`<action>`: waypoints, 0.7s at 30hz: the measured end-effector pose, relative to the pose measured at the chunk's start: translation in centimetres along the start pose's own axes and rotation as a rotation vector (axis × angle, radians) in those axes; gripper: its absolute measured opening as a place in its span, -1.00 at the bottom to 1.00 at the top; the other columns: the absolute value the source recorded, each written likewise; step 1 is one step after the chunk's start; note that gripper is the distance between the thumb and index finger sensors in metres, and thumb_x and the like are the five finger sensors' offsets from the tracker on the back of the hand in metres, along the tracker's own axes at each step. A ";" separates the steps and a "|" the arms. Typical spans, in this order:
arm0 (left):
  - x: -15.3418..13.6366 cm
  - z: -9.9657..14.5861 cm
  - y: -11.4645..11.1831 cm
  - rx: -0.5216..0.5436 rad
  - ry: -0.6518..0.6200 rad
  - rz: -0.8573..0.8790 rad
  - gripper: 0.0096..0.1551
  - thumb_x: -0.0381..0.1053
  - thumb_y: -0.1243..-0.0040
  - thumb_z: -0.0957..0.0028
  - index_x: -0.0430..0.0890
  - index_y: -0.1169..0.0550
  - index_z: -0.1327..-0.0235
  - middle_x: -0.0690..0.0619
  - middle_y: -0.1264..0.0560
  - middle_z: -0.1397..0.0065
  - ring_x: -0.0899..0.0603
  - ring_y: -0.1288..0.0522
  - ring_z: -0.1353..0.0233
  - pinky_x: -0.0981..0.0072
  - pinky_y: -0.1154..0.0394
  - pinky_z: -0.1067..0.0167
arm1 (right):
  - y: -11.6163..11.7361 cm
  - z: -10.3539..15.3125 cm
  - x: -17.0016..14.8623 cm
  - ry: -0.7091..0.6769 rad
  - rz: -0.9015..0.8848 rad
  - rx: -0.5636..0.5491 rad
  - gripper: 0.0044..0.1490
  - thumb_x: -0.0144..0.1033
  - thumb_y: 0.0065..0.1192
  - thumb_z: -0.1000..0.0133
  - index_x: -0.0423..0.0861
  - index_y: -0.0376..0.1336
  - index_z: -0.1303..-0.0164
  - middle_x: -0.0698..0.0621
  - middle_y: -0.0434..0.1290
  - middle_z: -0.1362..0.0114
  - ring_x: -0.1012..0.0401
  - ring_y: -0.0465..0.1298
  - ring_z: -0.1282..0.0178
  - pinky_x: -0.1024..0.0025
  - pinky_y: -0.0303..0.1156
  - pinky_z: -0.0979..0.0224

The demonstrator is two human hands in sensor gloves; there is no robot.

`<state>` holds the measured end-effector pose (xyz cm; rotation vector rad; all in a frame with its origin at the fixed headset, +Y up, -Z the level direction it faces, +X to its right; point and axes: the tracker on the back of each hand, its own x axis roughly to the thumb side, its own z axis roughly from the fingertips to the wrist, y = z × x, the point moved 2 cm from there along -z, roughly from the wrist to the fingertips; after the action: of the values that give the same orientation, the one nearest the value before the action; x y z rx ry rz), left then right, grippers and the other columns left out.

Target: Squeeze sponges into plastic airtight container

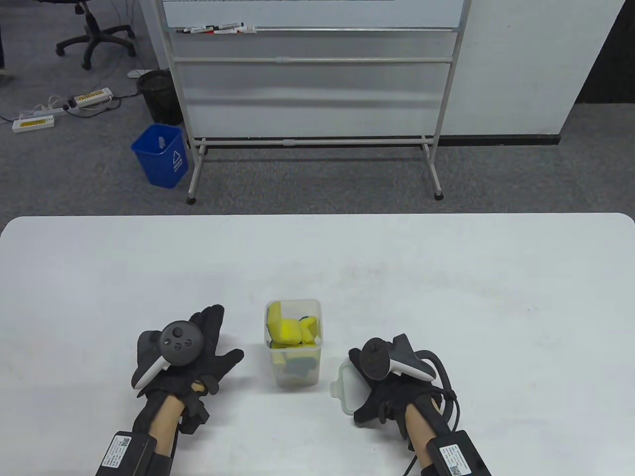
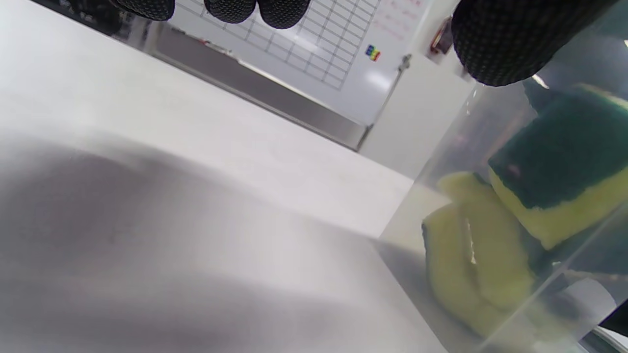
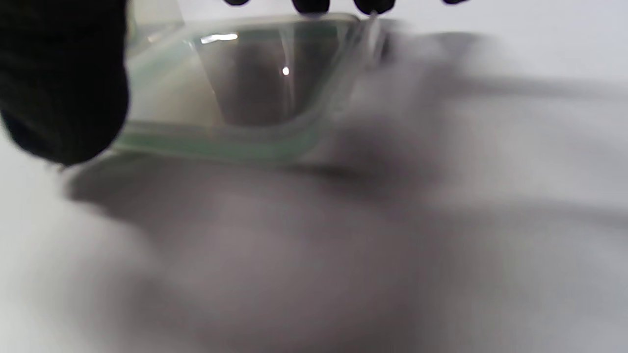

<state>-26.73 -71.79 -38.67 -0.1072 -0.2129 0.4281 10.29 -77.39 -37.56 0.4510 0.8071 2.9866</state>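
Observation:
A clear plastic container (image 1: 297,379) stands upright on the white table (image 1: 446,297), with several yellow-and-green sponges (image 1: 290,329) packed inside and bulging at its open top. In the left wrist view the container wall (image 2: 456,157) and the sponges (image 2: 554,166) are close on the right. My left hand (image 1: 225,334) lies open on the table just left of the container, apart from it. My right hand (image 1: 359,389) is right of the container and grips the clear lid (image 1: 343,391). In the right wrist view the lid (image 3: 245,98) sits between my thumb (image 3: 59,88) and my fingertips.
The table's far edge runs across the middle of the table view. Beyond it on the floor stand a whiteboard frame (image 1: 312,139), a blue bin (image 1: 161,156) and a black bin (image 1: 158,94).

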 end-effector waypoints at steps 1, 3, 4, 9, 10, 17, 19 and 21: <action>0.0 0.0 -0.1 -0.001 -0.001 0.000 0.16 0.43 -0.13 0.02 -0.03 0.13 -0.59 -0.15 0.07 -0.75 -0.34 0.06 -0.72 -0.41 -0.07 -0.52 | 0.0 0.0 0.1 0.007 0.023 -0.009 0.54 0.39 0.54 0.23 0.20 -0.38 -0.65 -0.03 -0.26 -0.81 -0.14 -0.16 -0.81 -0.36 -0.15 -0.66; 0.0 0.0 -0.1 0.000 0.000 -0.003 0.16 0.42 -0.13 0.02 -0.03 0.13 -0.58 -0.15 0.07 -0.75 -0.34 0.06 -0.72 -0.41 -0.07 -0.52 | -0.3 0.0 0.4 -0.001 0.028 -0.042 0.52 0.36 0.55 0.21 0.16 -0.34 -0.67 -0.05 -0.20 -0.81 -0.14 -0.10 -0.82 -0.35 -0.11 -0.66; 0.0 0.0 0.0 0.004 0.001 -0.005 0.16 0.42 -0.13 0.02 -0.04 0.13 -0.58 -0.15 0.06 -0.75 -0.34 0.06 -0.71 -0.41 -0.07 -0.52 | -0.3 0.0 0.7 -0.010 0.050 -0.065 0.52 0.36 0.55 0.22 0.14 -0.32 -0.68 -0.06 -0.18 -0.81 -0.13 -0.06 -0.82 -0.34 -0.08 -0.66; 0.1 0.3 0.0 0.019 -0.003 -0.005 0.16 0.42 -0.13 0.02 -0.04 0.13 -0.58 -0.15 0.06 -0.74 -0.34 0.05 -0.71 -0.41 -0.08 -0.52 | -0.6 0.1 1.5 -0.031 0.092 -0.140 0.54 0.42 0.54 0.27 0.03 -0.23 -0.68 -0.14 -0.05 -0.76 -0.14 0.08 -0.77 -0.32 0.02 -0.65; 0.1 0.3 0.0 0.019 -0.005 -0.006 0.16 0.42 -0.13 0.03 -0.04 0.13 -0.58 -0.15 0.06 -0.74 -0.34 0.05 -0.71 -0.41 -0.08 -0.52 | -0.6 0.1 1.6 -0.034 0.100 -0.162 0.54 0.43 0.54 0.28 0.00 -0.21 -0.68 -0.16 -0.03 -0.76 -0.15 0.11 -0.76 -0.31 0.04 -0.65; 0.2 0.4 0.1 0.030 -0.014 0.000 0.16 0.42 -0.13 0.03 -0.04 0.13 -0.58 -0.15 0.05 -0.75 -0.34 0.05 -0.71 -0.41 -0.08 -0.52 | -1.2 0.2 0.8 -0.011 0.080 -0.270 0.54 0.50 0.50 0.32 -0.06 -0.12 -0.67 -0.19 0.09 -0.74 -0.16 0.23 -0.71 -0.28 0.14 -0.63; 0.2 0.4 0.1 0.035 -0.018 0.005 0.16 0.42 -0.13 0.03 -0.04 0.13 -0.59 -0.15 0.05 -0.74 -0.34 0.05 -0.71 -0.41 -0.08 -0.52 | -1.6 0.5 0.3 0.004 0.061 -0.308 0.55 0.51 0.50 0.33 -0.07 -0.11 -0.66 -0.19 0.10 -0.74 -0.17 0.24 -0.70 -0.28 0.15 -0.63; 0.3 0.4 0.2 0.041 -0.021 0.006 0.15 0.42 -0.14 0.02 -0.04 0.12 -0.59 -0.14 0.05 -0.75 -0.33 0.05 -0.71 -0.41 -0.08 -0.52 | -2.2 1.0 -0.4 0.015 0.038 -0.361 0.55 0.52 0.50 0.34 -0.07 -0.09 -0.66 -0.18 0.11 -0.74 -0.15 0.25 -0.70 -0.28 0.17 -0.62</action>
<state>-26.63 -71.42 -38.23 -0.0630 -0.2247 0.4392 10.85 -75.07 -37.90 0.4301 0.2489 3.0749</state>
